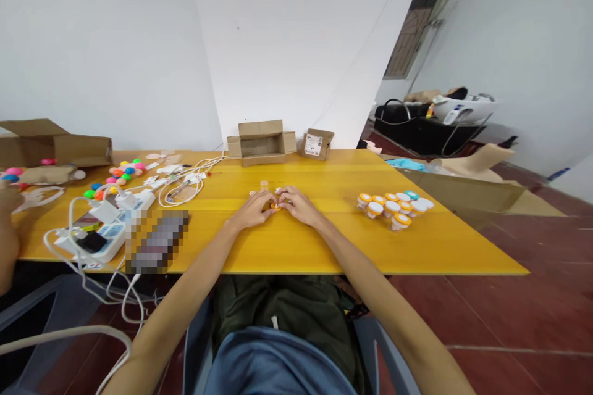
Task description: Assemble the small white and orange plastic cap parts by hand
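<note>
My left hand (254,208) and my right hand (299,204) meet over the middle of the table. Between their fingertips is a small orange-and-white piece (276,206), like a jar lid, partly hidden by the fingers. Both hands are closed on it. Just beyond my left hand stands a small clear container (264,185), with little white bits near the fingers. Off to the right, several small clear jars (400,221) stand grouped, most with orange-and-white lids, one with a teal lid (411,195).
An open cardboard box (263,159) and a smaller box (317,144) stand by the wall. On the left lie white cables (204,176), a power strip (121,228), a phone (160,241) and colored balls (121,180). Another person's arm (7,241) shows at the left edge.
</note>
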Tool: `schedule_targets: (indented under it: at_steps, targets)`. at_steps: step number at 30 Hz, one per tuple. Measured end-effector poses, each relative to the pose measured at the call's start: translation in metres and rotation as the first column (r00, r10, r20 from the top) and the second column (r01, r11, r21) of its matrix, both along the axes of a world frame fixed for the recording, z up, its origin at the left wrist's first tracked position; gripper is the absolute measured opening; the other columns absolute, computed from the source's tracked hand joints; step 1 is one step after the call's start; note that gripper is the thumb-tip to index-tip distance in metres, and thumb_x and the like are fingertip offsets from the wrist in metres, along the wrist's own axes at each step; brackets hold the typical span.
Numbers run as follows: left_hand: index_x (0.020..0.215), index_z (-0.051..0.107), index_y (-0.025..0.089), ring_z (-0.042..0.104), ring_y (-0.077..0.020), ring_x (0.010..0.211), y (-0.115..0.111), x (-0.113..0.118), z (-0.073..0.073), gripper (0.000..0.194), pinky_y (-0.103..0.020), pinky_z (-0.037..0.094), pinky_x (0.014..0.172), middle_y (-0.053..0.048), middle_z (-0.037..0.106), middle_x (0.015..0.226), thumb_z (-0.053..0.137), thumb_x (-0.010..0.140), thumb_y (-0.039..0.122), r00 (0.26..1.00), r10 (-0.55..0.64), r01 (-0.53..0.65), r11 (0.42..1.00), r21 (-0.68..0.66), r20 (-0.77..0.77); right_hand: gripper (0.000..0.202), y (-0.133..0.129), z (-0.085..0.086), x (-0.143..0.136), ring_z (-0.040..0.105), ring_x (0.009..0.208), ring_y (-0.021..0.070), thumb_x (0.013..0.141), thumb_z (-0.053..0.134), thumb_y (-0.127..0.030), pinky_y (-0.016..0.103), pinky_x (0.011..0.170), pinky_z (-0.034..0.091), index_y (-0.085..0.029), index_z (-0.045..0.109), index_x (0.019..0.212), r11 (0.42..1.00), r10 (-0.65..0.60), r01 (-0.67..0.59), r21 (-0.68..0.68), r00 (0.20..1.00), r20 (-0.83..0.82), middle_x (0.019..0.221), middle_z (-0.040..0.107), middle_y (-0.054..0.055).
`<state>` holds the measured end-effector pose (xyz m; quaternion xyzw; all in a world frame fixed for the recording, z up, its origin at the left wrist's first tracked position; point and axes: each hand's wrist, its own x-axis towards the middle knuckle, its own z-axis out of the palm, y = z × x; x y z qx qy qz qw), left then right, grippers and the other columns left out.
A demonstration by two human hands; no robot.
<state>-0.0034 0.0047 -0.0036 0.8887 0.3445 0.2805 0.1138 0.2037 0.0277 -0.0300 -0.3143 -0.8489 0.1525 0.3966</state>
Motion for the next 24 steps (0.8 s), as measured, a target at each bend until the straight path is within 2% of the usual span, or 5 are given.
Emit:
schedule_targets:
  at_steps: [13,24]
  targets:
    - [0.096,0.062,0.023,0.060,-0.0221,0.102,0.002,0.000,-0.001,0.011,-0.040,0.046,0.098,-0.005,0.066,0.099,0.055,0.094,0.031,1.000,-0.021,0.021,1.000,-0.005,0.016,0.014,-0.001,0.000,0.001,0.062,0.111,0.0209,0.088,0.062,-0.015,0.041,0.099,0.048,-0.023,0.068,0.079,1.000,0.007,-0.007,-0.010,1.000,0.006,0.111,0.066,0.006]
    - [0.097,0.063,0.023,0.060,-0.0225,0.102,0.001,0.000,0.001,0.012,-0.041,0.047,0.096,-0.005,0.066,0.100,0.056,0.093,0.032,1.000,-0.002,0.002,1.000,-0.010,0.006,0.017,-0.014,0.013,0.000,0.063,0.112,0.0225,0.087,0.060,-0.013,0.044,0.100,0.050,-0.024,0.072,0.082,0.999,-0.016,0.013,0.047,0.998,0.063,0.111,0.067,0.007]
